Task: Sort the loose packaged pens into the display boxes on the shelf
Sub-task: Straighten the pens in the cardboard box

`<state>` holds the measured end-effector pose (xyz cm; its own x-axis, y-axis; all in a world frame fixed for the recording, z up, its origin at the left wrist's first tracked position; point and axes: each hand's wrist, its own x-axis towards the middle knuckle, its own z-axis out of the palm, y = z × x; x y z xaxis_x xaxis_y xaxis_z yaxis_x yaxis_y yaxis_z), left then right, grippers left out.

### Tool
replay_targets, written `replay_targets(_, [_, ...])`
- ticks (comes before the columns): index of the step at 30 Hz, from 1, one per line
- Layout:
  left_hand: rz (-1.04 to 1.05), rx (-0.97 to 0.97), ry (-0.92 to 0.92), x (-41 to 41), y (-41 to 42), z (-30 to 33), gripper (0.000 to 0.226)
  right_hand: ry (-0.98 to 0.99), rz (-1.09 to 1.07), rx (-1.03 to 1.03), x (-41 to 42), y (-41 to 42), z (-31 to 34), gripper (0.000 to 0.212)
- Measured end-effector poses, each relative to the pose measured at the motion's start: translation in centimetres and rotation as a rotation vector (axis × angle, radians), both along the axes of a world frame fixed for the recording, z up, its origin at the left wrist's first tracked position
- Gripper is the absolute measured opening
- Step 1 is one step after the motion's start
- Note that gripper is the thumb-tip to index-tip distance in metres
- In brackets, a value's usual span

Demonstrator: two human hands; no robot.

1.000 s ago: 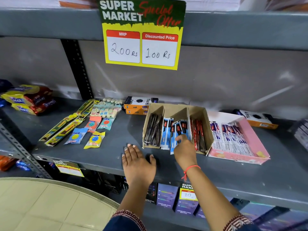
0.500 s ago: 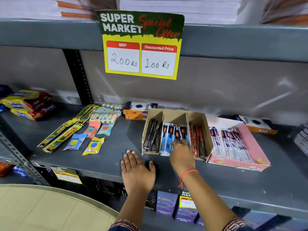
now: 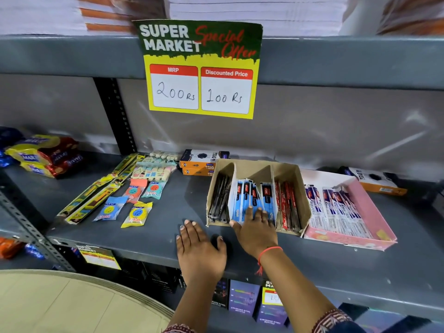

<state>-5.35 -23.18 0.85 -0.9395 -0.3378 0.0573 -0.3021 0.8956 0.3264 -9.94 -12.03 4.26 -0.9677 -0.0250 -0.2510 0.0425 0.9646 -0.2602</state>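
The right hand (image 3: 255, 228) lies open, fingers spread on the blue pens (image 3: 249, 200) at its 12 o'clock. The left hand (image 3: 199, 248) rests flat and open on the grey shelf (image 3: 149, 234).

Grey metal shelves (image 3: 144, 239) stand against a grey back panel (image 3: 336, 131), held by a black slotted upright (image 3: 115, 116). A yellow price sign (image 3: 200, 68) hangs from the upper shelf. Beige floor tiles (image 3: 60, 306) lie below left.

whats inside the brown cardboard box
The brown cardboard box holds three compartments: black pens left, blue packaged pens middle, red pens right. The right hand covers the blue packs' lower ends.
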Motion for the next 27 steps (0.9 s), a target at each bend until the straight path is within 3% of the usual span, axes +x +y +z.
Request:
replay_targets(4, [0.006,-0.003,0.001,-0.1,0.0,-0.1,0.083,-0.022,-0.032,-0.208,-0.2,0.0,0.8,0.066])
replay_targets(7, [0.013,0.022,0.076,-0.2,-0.1,-0.6,0.083,0.100,-0.088,-0.291,-0.3,0.1,0.9,0.056])
replay_targets(14, [0.007,0.026,0.109,-0.2,-0.2,-1.0,0.089,0.087,-0.101,-0.033,-0.6,0.0,0.1,0.046])
replay_targets(20, [0.019,0.021,0.115,-0.4,-0.1,-1.3,0.090,0.141,-0.069,-0.073,-1.8,0.6,0.1,0.043])
replay_targets(27, [0.000,0.036,0.076,-0.2,-0.1,-0.9,0.098,0.132,0.070,-0.007,-1.2,0.4,-0.7,0.056])
